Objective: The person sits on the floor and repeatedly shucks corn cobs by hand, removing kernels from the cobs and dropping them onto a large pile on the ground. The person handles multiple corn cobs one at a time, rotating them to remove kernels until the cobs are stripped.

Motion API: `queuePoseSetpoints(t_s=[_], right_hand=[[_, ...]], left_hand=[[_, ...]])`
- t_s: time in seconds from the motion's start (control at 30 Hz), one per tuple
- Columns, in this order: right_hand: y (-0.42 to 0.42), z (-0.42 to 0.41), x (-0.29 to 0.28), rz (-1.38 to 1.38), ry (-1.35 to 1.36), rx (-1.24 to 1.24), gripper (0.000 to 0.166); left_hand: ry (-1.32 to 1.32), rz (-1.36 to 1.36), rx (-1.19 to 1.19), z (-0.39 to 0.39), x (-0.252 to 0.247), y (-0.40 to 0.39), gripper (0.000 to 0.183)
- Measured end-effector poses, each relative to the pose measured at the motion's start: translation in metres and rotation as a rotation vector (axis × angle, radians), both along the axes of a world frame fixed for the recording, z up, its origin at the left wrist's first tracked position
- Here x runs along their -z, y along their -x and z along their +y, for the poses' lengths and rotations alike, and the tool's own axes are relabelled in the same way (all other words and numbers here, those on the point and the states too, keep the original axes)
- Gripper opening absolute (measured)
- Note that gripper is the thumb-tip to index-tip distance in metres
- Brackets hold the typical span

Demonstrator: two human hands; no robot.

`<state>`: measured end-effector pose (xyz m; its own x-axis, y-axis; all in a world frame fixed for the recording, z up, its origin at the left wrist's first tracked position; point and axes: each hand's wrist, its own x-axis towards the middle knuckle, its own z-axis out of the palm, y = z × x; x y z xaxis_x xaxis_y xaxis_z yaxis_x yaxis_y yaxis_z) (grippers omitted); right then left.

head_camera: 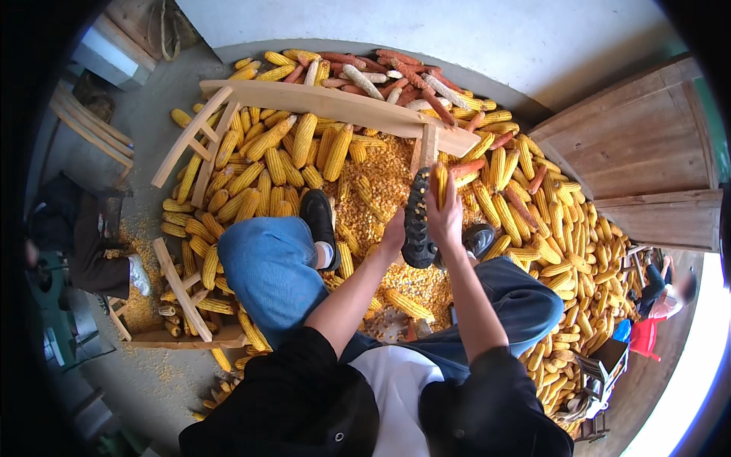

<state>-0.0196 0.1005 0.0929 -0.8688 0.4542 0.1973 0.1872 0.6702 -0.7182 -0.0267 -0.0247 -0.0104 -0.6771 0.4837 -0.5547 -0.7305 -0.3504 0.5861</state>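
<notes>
A black rubber-soled shoe (418, 223) stands with its studded sole facing up, against the leg of an overturned wooden bench (342, 105). Yellow maize kernels are caught between the studs. At the sole's left edge is my left hand (394, 231), gripping the shoe, its fingers mostly hidden behind it. My right hand (445, 214) holds a maize cob (440, 185) upright along the sole's right side. Loose kernels (388, 157) cover the ground between my feet, with several whole cobs among them.
Unshelled cobs (274, 165) lie left and a large heap (548, 228) spreads right. Stripped red and white cobs (400, 74) are piled by the wall (428, 23). A second overturned bench (183, 291) lies left. Another person's shoe (139, 275) shows at left; someone sits far right.
</notes>
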Motion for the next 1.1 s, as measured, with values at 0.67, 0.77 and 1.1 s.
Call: queuePoseSetpoints(t_s=[0.67,0.77,1.1], right_hand=[[0.108,0.068,0.025,-0.141,0.26,0.109,0.061],[0.07,0.06,0.013,-0.014,0.515,0.098,0.054],[-0.108,-0.04,-0.043,-0.161,0.023,-0.201,0.069]], left_hand=[[-0.102,-0.385,0.096,-0.01,-0.034,0.01,0.05],[0.03,-0.426,0.113,-0.034,-0.03,0.02,0.043],[0.273,-0.182,0.228,-0.055,-0.136,-0.047,0.042]])
